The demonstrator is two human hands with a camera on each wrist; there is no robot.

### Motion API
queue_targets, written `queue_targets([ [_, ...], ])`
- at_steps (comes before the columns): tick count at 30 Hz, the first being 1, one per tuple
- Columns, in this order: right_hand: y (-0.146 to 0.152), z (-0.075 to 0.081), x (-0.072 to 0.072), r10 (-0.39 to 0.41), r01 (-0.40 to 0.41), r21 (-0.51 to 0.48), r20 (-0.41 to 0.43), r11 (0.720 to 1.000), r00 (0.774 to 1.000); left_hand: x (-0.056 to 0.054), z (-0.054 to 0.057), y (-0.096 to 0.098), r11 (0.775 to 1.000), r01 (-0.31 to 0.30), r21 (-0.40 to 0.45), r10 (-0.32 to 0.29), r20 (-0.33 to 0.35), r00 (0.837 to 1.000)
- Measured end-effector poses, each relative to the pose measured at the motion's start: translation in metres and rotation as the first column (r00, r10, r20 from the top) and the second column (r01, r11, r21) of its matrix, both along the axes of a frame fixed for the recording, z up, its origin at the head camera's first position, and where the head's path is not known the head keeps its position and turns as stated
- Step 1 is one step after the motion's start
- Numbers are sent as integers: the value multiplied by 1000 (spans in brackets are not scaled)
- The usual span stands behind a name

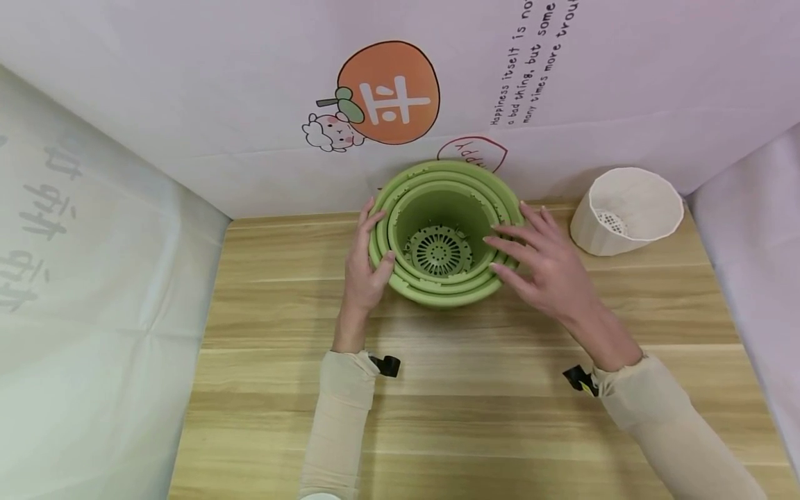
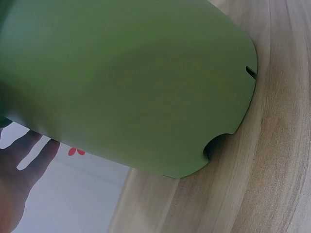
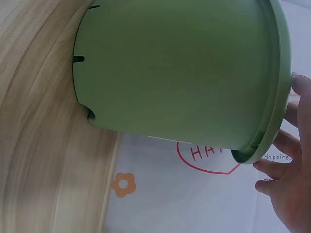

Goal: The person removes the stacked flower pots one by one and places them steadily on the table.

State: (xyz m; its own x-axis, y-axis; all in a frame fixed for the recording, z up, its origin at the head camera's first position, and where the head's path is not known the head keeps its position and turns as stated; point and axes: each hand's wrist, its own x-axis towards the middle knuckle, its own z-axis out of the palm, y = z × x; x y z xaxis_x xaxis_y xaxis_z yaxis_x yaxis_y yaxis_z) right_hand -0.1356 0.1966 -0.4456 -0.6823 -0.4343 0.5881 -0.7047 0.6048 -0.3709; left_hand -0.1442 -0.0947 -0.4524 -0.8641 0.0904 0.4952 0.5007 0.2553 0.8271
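Note:
Several green plastic flower pots (image 1: 446, 300) sit nested in one another on the wooden table, their rims forming rings. Slotted drainage holes show in the floor of the innermost pot (image 1: 431, 208). My left hand (image 1: 367, 264) grips the left side of the rims, thumb over the edge and fingers along the outside. At the right side, my right hand (image 1: 546, 267) has its fingers spread, with fingertips at the rims. The outer pot's smooth wall (image 2: 136, 87) fills much of the left wrist view. In the right wrist view, the outer wall (image 3: 184, 73) meets a thicker rim.
A white ribbed pot (image 1: 594, 232) with a perforated base stands at the table's back right. Behind the wooden table (image 1: 462, 410) hangs a printed white cloth (image 1: 250, 139), and more cloth covers both sides. A small white edge (image 1: 320, 496) shows at the bottom.

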Motion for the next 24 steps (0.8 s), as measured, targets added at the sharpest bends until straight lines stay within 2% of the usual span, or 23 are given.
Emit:
queue_targets([
  [9, -3, -1, -2, -11, 2, 113, 74, 994, 997, -1, -2, 0, 1000, 1, 5, -1, -1, 1000],
  [16, -3, 0, -1, -6, -6, 166, 76, 986, 997, -1, -3, 1, 1000, 4, 9, -4, 9, 1000],
  [24, -3, 9, 0, -31, -27, 343, 164, 939, 986, 0, -3, 0, 1000, 3, 12, -3, 12, 1000],
])
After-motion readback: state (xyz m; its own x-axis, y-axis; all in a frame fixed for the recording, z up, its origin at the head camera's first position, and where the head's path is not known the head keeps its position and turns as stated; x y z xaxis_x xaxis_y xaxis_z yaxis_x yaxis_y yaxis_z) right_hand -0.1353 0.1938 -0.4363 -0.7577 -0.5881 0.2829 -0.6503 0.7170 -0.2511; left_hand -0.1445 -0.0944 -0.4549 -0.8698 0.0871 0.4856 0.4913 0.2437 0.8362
